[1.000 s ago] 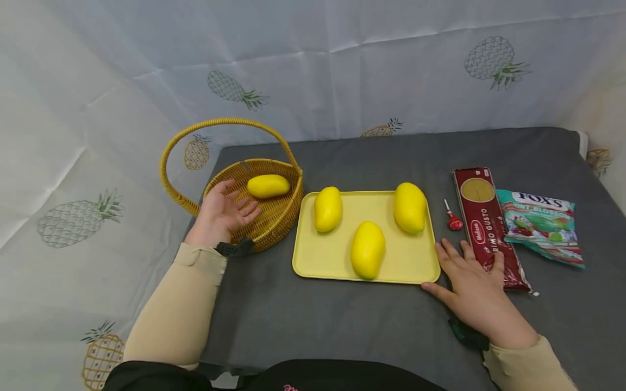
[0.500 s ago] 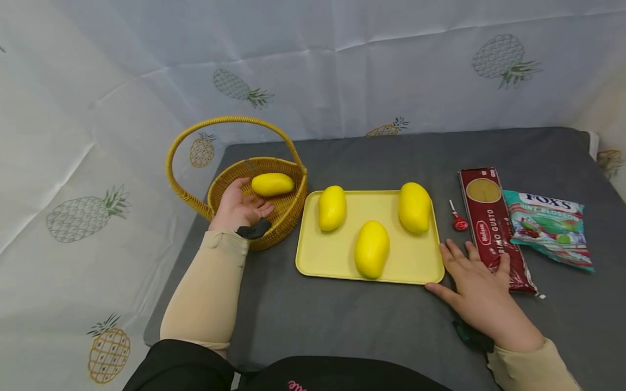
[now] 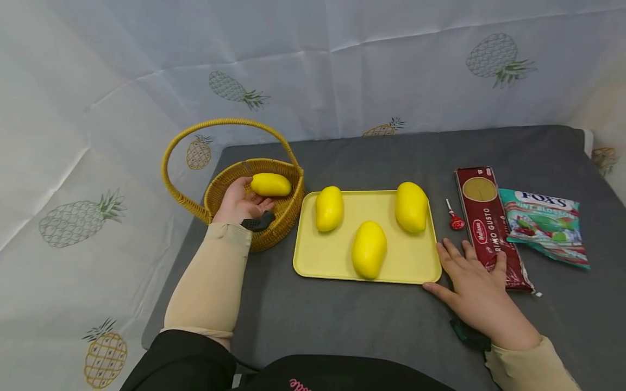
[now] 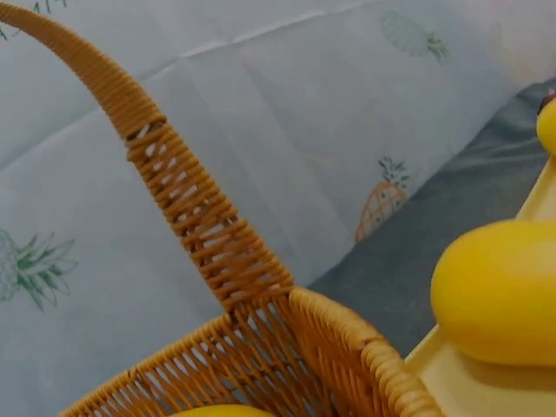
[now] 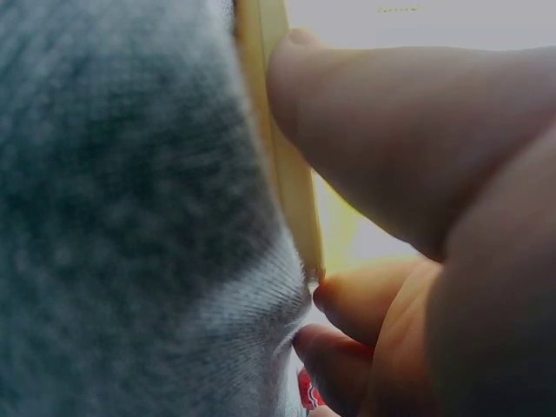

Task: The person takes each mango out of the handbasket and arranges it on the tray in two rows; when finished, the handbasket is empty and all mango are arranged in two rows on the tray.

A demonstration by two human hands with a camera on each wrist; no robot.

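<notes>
In the head view my left hand [image 3: 239, 203] reaches palm up into the yellow wicker basket [image 3: 291, 217]. Its thumb is at the left end of a yellow mango [image 3: 271, 185], and the loosely bent fingers lie in front of the fruit. Whether they touch it cannot be told. The left wrist view shows the basket's handle [image 4: 191, 200] and only the mango's top edge [image 4: 224, 411]. My right hand [image 3: 476, 290] lies with spread fingers at the right front corner of the yellow tray [image 3: 313, 260], thumb and fingertips against its rim. On the tray lie three mangoes [image 3: 369, 250].
Right of the tray are a red lollipop [image 3: 456, 221], a dark red Melissa pasta packet [image 3: 481, 217] partly behind my right hand, and a green Fox's candy bag [image 3: 545, 225]. A pineapple-print curtain [image 3: 313, 92] hangs behind the grey-covered table [image 3: 342, 326].
My left hand has moved further into the basket, its thumb reaching the mango's left end. The left forearm has swung rightward. My right hand stays at the tray's corner.
</notes>
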